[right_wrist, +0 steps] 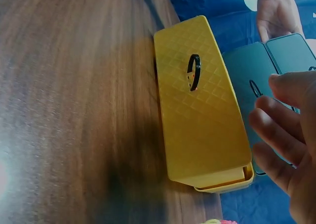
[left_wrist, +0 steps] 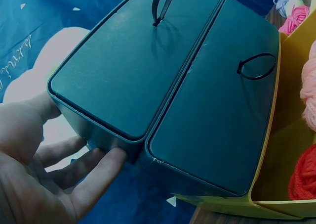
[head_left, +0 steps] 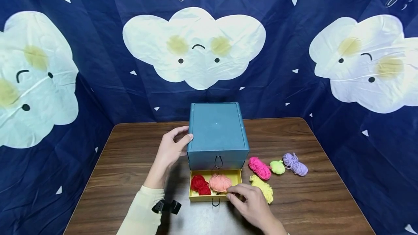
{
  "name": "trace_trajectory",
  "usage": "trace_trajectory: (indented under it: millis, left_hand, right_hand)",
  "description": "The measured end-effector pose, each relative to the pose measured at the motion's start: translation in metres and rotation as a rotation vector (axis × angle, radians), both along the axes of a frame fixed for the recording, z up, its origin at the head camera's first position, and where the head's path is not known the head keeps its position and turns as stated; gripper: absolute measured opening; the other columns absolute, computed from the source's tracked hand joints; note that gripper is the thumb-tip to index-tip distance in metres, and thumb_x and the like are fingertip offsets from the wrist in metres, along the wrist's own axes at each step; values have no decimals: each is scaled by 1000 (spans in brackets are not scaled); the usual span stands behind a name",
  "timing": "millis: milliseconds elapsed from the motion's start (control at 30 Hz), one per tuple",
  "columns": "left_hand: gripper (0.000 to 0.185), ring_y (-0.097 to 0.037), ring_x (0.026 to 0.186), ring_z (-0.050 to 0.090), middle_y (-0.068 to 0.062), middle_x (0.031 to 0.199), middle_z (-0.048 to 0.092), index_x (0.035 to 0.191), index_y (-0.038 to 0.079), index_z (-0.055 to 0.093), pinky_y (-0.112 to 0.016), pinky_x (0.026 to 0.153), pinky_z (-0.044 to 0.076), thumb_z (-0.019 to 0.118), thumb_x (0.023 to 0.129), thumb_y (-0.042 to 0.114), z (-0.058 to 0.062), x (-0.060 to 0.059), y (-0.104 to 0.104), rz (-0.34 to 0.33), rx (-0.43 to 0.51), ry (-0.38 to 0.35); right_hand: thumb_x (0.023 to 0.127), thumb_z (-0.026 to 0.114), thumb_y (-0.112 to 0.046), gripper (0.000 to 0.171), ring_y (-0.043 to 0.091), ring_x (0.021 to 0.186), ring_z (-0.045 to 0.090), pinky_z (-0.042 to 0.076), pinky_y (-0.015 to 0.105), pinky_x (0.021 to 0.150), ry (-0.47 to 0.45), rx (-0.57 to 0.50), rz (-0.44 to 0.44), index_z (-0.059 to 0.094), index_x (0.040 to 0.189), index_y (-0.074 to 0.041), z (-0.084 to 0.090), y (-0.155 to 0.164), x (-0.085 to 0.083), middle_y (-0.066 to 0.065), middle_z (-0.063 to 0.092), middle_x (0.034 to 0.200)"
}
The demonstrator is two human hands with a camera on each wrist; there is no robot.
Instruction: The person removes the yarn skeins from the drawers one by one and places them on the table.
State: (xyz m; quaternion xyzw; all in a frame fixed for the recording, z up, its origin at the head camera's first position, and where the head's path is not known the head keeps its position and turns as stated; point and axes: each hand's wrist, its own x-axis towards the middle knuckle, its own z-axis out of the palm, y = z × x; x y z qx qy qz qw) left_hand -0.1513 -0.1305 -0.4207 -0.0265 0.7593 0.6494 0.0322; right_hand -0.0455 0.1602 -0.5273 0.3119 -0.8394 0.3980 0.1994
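Note:
A teal drawer box stands at the table's back, its yellow bottom drawer pulled out. Inside that drawer lie red yarn and a peach ball of yarn. My left hand rests on the box's left side, thumb at the top edge, fingertips against the side wall in the left wrist view. Over the drawer's front right corner is my right hand, fingertips close to the peach yarn. In the right wrist view its fingers are spread, with nothing between them.
Right of the box lie yarn skeins: hot pink, lime green, lavender and yellow. A black loop handle hangs on the drawer front. Blue cloth with white clouds surrounds the wooden table.

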Motion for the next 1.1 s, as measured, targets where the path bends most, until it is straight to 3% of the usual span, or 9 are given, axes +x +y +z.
trace_trajectory:
  millis: [400,667,867,1100]
  left_hand:
    - [48,-27,110,67,-15,137,63,140,12,62,-50,78,63,73,97,29,-2,-2,-1,-2,-7,10]
    - [48,-23,104,69,-16,136,64,140,11,62,-49,76,63,74,96,28,-3,-3,0,0,8,12]
    - [47,-22,100,70,-16,135,64,139,11,62,-48,75,63,74,97,27,-3,-3,0,3,10,17]
    - [48,-23,99,71,-17,135,63,140,10,62,-48,75,63,74,97,26,-4,-2,-1,-2,27,11]
  right_hand:
    - [81,86,-8,23,8,89,72,57,18,83,-9,8,-40,80,103,-11,-3,-5,-15,-7,76,101]
    - [80,87,-11,29,8,83,70,58,21,71,-88,56,-92,80,109,-11,-7,-8,-23,-6,76,103]
    - [81,88,-18,29,8,93,70,59,27,80,-123,143,-117,80,109,-15,-6,-12,-30,-10,74,104]
    - [83,86,-25,33,17,102,72,59,38,90,-260,285,-166,78,114,-16,-1,-18,-33,-3,76,110]
